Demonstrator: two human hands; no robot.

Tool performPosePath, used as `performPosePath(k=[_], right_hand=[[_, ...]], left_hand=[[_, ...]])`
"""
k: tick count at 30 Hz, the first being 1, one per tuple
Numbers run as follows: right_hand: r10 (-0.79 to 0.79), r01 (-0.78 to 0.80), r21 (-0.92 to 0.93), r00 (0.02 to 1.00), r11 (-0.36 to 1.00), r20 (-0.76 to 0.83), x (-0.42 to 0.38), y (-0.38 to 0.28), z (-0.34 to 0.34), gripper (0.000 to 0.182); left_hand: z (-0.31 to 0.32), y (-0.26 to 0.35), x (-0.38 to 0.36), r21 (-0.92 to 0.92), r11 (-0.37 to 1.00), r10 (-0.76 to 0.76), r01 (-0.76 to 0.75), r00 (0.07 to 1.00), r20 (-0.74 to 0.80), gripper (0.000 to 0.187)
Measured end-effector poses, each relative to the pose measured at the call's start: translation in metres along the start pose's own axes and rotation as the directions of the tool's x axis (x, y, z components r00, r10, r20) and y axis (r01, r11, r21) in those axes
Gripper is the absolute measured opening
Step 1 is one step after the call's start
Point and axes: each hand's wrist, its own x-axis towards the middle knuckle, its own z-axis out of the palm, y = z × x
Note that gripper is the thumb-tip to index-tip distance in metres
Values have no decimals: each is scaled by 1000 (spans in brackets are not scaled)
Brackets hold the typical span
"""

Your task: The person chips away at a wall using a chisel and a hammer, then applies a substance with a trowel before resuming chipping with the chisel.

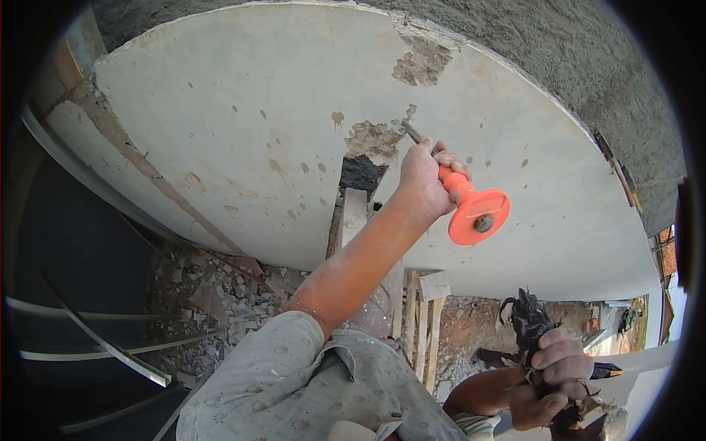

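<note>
My left hand [430,176] is closed around a chisel [413,134] with an orange grip and a round orange hand guard [479,217]. Its tip touches the pale plastered wall [250,147] at the right edge of a chipped patch [373,141]. The chisel's struck end pokes out through the guard, towards me. Low on the right, my right hand [559,367] wraps round a tool handle bound in ragged black material [531,320]. A greyish lump shows below that hand; I cannot make out the tool's head.
Another chipped patch [422,60] lies higher on the wall. Below the near patch is a dark hole [362,175] with a wooden board [354,213] beneath it. Broken rubble [220,294] covers the ground. Wooden slats [423,323] stand below, and metal strips [110,342] lie at left.
</note>
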Motion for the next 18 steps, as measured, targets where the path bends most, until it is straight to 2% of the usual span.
performPosePath(k=[1,2,3,4,5,7,9,10,11,12,13,15,16,17,18], right_hand=[[-35,24,-67,985,997,-169,10,-5,17,24],[-22,18,-21,981,1000,-192,13,6,27,27],[219,-230,-77,967,970,-129,5,22,30,24],[447,-454,-148,891,878,-82,-6,35,31,21],[734,-690,-438,673,576,-93,-10,37,24,24],[854,-877,-154,478,455,-205,1,31,26,23],[676,-728,-303,685,615,-272,13,26,23,23],[571,-638,-255,767,727,-291,23,20,25,22],[530,-548,-210,836,810,-140,29,14,6,15],[461,-466,-94,884,880,-73,40,7,0,9],[368,-371,8,917,929,-153,52,1,-1,11],[109,-99,79,985,992,-136,62,13,-11,13],[79,-72,40,976,997,-203,54,29,4,15],[311,-318,-111,947,942,-78,38,45,15,11],[589,-597,-309,797,740,-129,21,52,27,18]], left_hand=[[2,-3,0,-28,1000,11,-11,1000,0,26],[6,-6,-2,-24,999,24,-24,1000,-6,27],[8,-9,0,-28,999,40,-40,999,-17,27],[10,-12,1,-29,998,55,-56,998,-24,26],[12,-15,1,-30,997,72,-73,997,-30,26],[8,-19,4,-80,994,81,-80,997,0,26],[13,-19,7,-123,988,92,-90,996,8,28],[18,-20,3,-132,987,89,-91,996,-18,31],[24,-20,2,-134,987,89,-93,995,-34,33],[27,-20,3,-131,987,92,-96,995,-32,33],[28,-21,4,-132,986,94,-98,995,-32,34],[26,-22,4,-147,983,108,-114,993,-48,33],[27,-23,4,-154,980,117,-125,992,-55,33],[30,-23,3,-160,978,129,-136,990,-52,33],[26,-17,9,-184,972,140,-144,990,-33,32]])
